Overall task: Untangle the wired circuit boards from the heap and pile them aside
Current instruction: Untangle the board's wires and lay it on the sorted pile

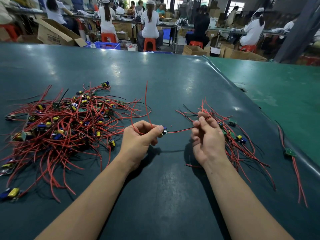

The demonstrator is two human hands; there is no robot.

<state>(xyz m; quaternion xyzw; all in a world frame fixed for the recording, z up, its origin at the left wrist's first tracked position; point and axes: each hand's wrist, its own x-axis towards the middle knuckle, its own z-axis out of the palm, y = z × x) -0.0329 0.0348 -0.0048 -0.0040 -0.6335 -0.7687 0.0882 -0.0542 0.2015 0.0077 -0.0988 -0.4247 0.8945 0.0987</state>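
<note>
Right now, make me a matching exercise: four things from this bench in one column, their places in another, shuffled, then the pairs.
Things:
1. heap
2. sorted pile
3. held board
4. lone board

Places:
A. between the left hand and right hand
B. far right, near the mat's edge
C. left of the hands
D. just behind the right hand

Pairs: 1-C, 2-D, 3-A, 4-B

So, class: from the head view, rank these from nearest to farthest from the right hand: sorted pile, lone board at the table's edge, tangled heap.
From the right hand:
1. Sorted pile, just beyond it, to its right.
2. Lone board, farther right, at the edge.
3. Tangled heap, far left, past the left hand.
</note>
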